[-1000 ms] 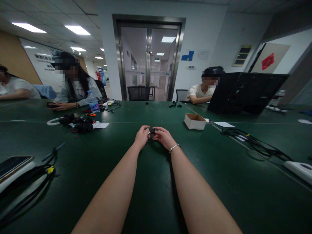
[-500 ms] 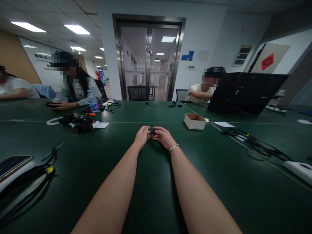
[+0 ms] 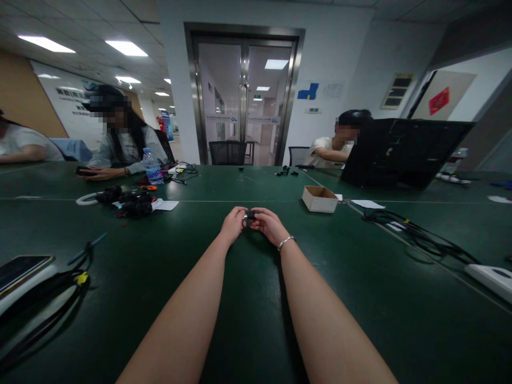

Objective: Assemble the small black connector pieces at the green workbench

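Between my two hands is a small black piece with a silver metal end (image 3: 250, 215), its exact kind too small to make out. The fingers of my left hand (image 3: 234, 225) are closed at the silver end. My right hand (image 3: 272, 226), with a silver bracelet (image 3: 286, 242) at the wrist, pinches the black end. Both hands are low over the green table (image 3: 248, 298), close together. Fingertips cover part of the piece.
A small open box (image 3: 320, 199) stands to the right, near black cables (image 3: 424, 240) and a large black monitor (image 3: 406, 152). At left are a bundle of black items (image 3: 134, 202), a bottle (image 3: 152, 166), a phone (image 3: 24, 272) and looped cables (image 3: 60, 306). Other people sit across the table.
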Demonstrator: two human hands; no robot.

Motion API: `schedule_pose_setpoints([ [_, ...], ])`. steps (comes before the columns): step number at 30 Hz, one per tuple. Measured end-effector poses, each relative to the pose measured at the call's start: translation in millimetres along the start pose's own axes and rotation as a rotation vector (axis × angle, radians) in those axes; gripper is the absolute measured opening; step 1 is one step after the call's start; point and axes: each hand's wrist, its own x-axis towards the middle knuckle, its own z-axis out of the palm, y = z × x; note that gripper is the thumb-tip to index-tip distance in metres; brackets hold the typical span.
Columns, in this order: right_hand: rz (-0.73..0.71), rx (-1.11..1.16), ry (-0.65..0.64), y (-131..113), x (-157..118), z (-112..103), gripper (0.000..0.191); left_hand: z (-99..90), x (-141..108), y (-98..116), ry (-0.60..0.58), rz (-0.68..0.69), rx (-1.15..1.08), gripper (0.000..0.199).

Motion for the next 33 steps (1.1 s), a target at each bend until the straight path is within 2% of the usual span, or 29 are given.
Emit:
schedule_pose_setpoints([
  [19,0.01,-0.012,0.012,-2.0,-1.4,1.6,0.019,-1.2,-0.2,-0.7,-0.023,0.035,-0.012,0.029],
  [33,0.014,-0.005,0.009,-2.0,-1.7,1.5,0.021,-0.4,-0.8,0.6,-0.036,0.031,-0.039,0.024],
])
